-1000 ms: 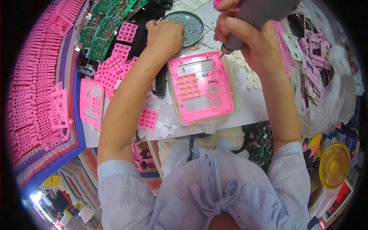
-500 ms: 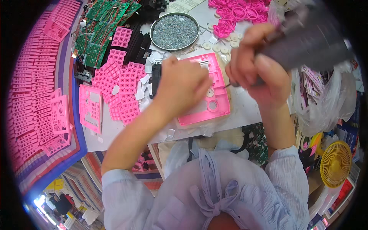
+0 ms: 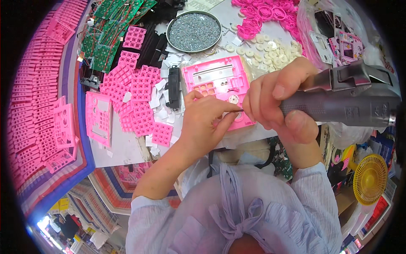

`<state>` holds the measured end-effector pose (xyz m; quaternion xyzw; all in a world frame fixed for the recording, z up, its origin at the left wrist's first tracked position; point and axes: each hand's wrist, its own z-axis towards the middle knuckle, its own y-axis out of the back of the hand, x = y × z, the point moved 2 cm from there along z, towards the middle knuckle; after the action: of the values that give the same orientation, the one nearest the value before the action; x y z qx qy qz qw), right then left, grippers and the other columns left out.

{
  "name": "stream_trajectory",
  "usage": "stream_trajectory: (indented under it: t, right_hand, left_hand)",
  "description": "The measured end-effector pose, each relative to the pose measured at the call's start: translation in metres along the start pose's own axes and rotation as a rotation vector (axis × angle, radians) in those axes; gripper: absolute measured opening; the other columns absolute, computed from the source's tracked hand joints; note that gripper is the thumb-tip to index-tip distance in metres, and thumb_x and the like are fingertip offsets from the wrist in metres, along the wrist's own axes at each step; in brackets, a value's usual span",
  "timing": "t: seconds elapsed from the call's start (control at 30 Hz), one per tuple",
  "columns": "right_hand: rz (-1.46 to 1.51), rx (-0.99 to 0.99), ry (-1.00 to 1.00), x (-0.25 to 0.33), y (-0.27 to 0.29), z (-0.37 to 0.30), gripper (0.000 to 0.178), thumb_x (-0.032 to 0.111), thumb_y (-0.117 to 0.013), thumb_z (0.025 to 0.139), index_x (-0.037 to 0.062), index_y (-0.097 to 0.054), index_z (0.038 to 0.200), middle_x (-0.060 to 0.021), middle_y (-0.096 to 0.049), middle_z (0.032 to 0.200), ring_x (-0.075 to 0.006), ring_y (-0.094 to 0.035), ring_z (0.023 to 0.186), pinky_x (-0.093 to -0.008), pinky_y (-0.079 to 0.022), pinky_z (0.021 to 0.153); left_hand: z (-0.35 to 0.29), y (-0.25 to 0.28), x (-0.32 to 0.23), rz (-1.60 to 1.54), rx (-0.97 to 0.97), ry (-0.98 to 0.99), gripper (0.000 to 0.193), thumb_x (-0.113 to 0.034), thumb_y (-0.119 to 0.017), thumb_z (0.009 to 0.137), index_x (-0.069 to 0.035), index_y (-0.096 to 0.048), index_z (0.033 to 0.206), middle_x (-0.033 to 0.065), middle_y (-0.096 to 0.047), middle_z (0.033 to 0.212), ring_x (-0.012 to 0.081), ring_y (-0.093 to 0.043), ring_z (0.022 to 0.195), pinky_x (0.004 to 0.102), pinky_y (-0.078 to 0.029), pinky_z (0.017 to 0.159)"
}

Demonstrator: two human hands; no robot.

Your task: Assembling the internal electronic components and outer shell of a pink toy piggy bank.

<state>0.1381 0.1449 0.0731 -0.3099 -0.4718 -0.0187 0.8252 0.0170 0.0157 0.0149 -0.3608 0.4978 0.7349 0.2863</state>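
My right hand (image 3: pixel 292 99) is wrapped round a dark grey power screwdriver (image 3: pixel 347 106), held nearly level, its thin bit pointing left. My left hand (image 3: pixel 205 120) is closed in a pinch, thumb and forefinger meeting at the bit's tip; any small part between them is too small to make out. Both hands are over the near right part of a pink plastic housing (image 3: pixel 243 82), which lies open side up. Inside it sit a silver strip (image 3: pixel 213 74), a keypad piece at the left and a white disc (image 3: pixel 233 99). My left hand hides its near left part.
A round tray of small screws (image 3: pixel 194 31) stands behind the housing. White discs (image 3: pixel 275 53) and pink rings (image 3: pixel 275 17) lie far right. Pink keypads (image 3: pixel 141 91), a black part (image 3: pixel 173 89) and green circuit boards (image 3: pixel 110 29) are left. Stacked pink housings (image 3: pixel 34 106) line the far left.
The screwdriver has come down and now lies nearly level, no longer raised. My left hand has moved lower, from a blurred fist over the housing to a pinch at the bit's tip.
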Motion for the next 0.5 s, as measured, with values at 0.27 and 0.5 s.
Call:
stream_trajectory:
  t: [0.27,0.5]
  right_hand:
    - [0.035,0.084,0.050,-0.004,0.000,0.002,0.033,0.015,-0.069,0.085,-0.0001,-0.049,0.107,-0.0086,-0.058,0.081,-0.0116,-0.056,0.065,-0.0282,-0.050,0.060]
    - [-0.119,-0.005,-0.021,-0.031,0.031,-0.006,0.031,0.014,-0.068,0.087,0.0005,-0.050,0.109,-0.0081,-0.057,0.084,-0.0139,-0.058,0.069,-0.0291,-0.050,0.062]
  left_hand:
    - [0.000,-0.003,0.007,0.087,-0.022,-0.033,0.012,-0.019,-0.079,0.081,-0.014,-0.070,0.086,-0.0021,-0.065,0.077,0.0165,-0.060,0.073,0.0426,-0.033,0.093]
    - [0.007,-0.003,0.014,0.384,0.023,-0.187,0.027,-0.032,-0.080,0.078,-0.012,-0.069,0.092,0.0009,-0.066,0.105,0.0192,-0.059,0.103,0.0513,-0.032,0.103]
